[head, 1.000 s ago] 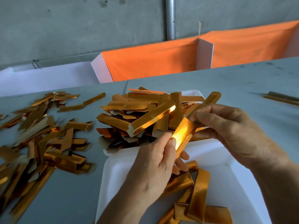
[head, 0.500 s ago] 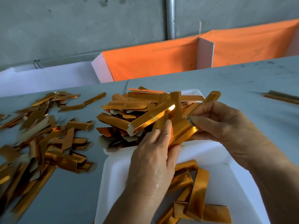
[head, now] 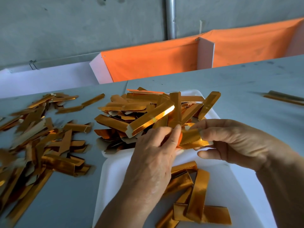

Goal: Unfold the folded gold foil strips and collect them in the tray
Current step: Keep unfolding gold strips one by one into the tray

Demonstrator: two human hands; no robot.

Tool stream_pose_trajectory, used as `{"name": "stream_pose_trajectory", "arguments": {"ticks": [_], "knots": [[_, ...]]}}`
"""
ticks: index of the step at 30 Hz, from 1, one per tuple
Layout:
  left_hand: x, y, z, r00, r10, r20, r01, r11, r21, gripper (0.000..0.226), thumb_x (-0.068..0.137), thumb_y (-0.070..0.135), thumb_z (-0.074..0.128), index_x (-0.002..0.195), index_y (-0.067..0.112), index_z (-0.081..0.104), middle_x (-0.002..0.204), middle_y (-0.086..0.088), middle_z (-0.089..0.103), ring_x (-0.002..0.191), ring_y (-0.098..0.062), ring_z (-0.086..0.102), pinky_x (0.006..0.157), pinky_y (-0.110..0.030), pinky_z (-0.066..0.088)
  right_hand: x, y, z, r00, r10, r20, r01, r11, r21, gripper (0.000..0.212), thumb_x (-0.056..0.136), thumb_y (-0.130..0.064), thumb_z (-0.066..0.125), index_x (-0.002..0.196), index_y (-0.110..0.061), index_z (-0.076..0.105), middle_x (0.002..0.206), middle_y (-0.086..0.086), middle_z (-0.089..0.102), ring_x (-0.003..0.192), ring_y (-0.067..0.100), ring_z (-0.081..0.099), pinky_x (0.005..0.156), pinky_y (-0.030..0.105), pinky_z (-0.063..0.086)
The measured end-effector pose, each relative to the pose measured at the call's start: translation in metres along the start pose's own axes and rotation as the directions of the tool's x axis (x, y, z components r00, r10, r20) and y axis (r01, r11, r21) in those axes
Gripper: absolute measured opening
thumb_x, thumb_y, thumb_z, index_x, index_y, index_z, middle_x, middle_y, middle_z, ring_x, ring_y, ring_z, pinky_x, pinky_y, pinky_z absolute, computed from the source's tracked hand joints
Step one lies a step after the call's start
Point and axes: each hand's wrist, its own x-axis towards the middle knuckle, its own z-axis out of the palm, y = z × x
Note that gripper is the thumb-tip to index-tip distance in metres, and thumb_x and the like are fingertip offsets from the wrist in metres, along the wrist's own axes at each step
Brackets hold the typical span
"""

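Note:
Both my hands hold one gold foil strip above the near white tray. My left hand pinches its left end between thumb and fingers. My right hand pinches its right end. The strip lies roughly level between them, partly opened. Several gold strips lie in the near tray below my hands. A heap of folded gold strips fills the far white tray just beyond my fingers.
Many loose gold strips are scattered on the grey table at the left. A dark gold strip lies at the far right. Orange fabric bins stand behind the table.
The strip was held up on a slant, catching light; both hands have lowered it and turned it level. My left hand rolled over the strip's left end.

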Motion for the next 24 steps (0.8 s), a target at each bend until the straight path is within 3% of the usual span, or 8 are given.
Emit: {"name": "stream_pose_trajectory", "arguments": {"ticks": [3, 5, 7, 8, 10, 13, 18, 24], "knots": [[-0.0025, 0.0008, 0.0006, 0.995, -0.012, 0.097, 0.010, 1.000, 0.017, 0.067, 0.086, 0.047, 0.013, 0.150, 0.029, 0.007, 0.133, 0.010, 0.026, 0.114, -0.003, 0.035, 0.089, -0.011, 0.041, 0.0005, 0.0007, -0.0012, 1.000, 0.010, -0.009, -0.010, 1.000, 0.029, 0.030, 0.059, -0.015, 0.069, 0.087, -0.004, 0.075, 0.084, 0.016, 0.072, 0.062, 0.019, 0.069, 0.050, 0.025, 0.055], [-0.0032, 0.0023, 0.0012, 0.987, -0.004, 0.158, -0.001, 0.999, 0.032, 0.066, 0.087, 0.048, 0.009, 0.150, 0.031, -0.001, 0.131, 0.011, 0.020, 0.111, 0.000, 0.033, 0.085, -0.006, 0.036, 0.0020, 0.0013, -0.0033, 0.999, 0.048, -0.025, -0.048, 0.999, 0.007, 0.034, 0.063, -0.012, 0.068, 0.095, -0.001, 0.071, 0.084, 0.018, 0.071, 0.059, 0.019, 0.068, 0.049, 0.025, 0.055], [-0.0024, 0.0032, 0.0023, 0.986, 0.022, 0.163, -0.029, 0.999, 0.042, 0.060, 0.094, 0.045, 0.014, 0.150, 0.032, -0.004, 0.132, 0.010, 0.018, 0.113, -0.001, 0.031, 0.087, -0.007, 0.035, 0.0025, 0.0012, -0.0061, 0.996, 0.063, -0.057, -0.069, 0.992, -0.108, 0.016, 0.073, -0.006, 0.067, 0.089, -0.003, 0.070, 0.077, 0.015, 0.068, 0.058, 0.018, 0.067, 0.049, 0.023, 0.054], [-0.0023, 0.0032, 0.0017, 0.987, 0.021, 0.162, -0.030, 0.998, 0.051, 0.059, 0.096, 0.043, 0.020, 0.150, 0.031, -0.002, 0.133, 0.009, 0.019, 0.115, -0.002, 0.031, 0.091, -0.009, 0.038, 0.0032, 0.0010, -0.0066, 0.995, 0.057, -0.079, -0.070, 0.984, -0.167, 0.007, 0.080, -0.004, 0.065, 0.083, -0.005, 0.071, 0.075, 0.013, 0.067, 0.059, 0.016, 0.067, 0.051, 0.022, 0.054], [-0.0020, 0.0035, -0.0004, 0.989, 0.024, 0.143, -0.034, 0.997, 0.067, 0.058, 0.097, 0.033, 0.039, 0.150, 0.023, 0.018, 0.134, 0.001, 0.032, 0.117, -0.012, 0.040, 0.093, -0.022, 0.046, 0.0046, 0.0026, -0.0082, 0.995, 0.046, -0.086, -0.064, 0.973, -0.223, 0.010, 0.085, -0.005, 0.063, 0.080, -0.007, 0.071, 0.075, 0.014, 0.064, 0.061, 0.016, 0.067, 0.052, 0.021, 0.053], [-0.0044, 0.0045, -0.0032, 0.997, 0.038, 0.063, -0.043, 0.996, 0.078, 0.052, 0.082, 0.015, 0.067, 0.131, 0.005, 0.054, 0.109, -0.013, 0.060, 0.097, -0.030, 0.060, 0.074, -0.036, 0.057, 0.0035, 0.0031, -0.0089, 0.997, 0.074, -0.007, -0.074, 0.986, -0.152, 0.018, 0.078, -0.010, 0.064, 0.093, -0.003, 0.069, 0.084, 0.017, 0.069, 0.066, 0.020, 0.071, 0.051, 0.022, 0.054], [-0.0065, 0.0042, -0.0027, 0.996, 0.049, 0.073, -0.058, 0.990, 0.128, 0.058, 0.069, 0.010, 0.080, 0.123, 0.003, 0.061, 0.103, -0.013, 0.063, 0.089, -0.028, 0.064, 0.070, -0.030, 0.054, 0.0030, 0.0026, -0.0097, 0.973, 0.152, 0.171, -0.133, 0.984, -0.116, 0.041, 0.066, -0.019, 0.071, 0.104, -0.005, 0.072, 0.095, 0.019, 0.072, 0.075, 0.027, 0.073, 0.052, 0.024, 0.057], [-0.0074, 0.0009, -0.0052, 0.994, 0.062, 0.092, -0.075, 0.988, 0.138, 0.062, 0.065, 0.008, 0.083, 0.122, 0.003, 0.062, 0.104, -0.011, 0.064, 0.091, -0.029, 0.063, 0.068, -0.027, 0.054, 0.0054, 0.0047, -0.0071, 0.969, 0.149, 0.199, -0.119, 0.981, -0.154, 0.032, 0.064, -0.024, 0.070, 0.092, -0.011, 0.077, 0.082, 0.018, 0.071, 0.058, 0.017, 0.069, 0.048, 0.021, 0.054]]}}
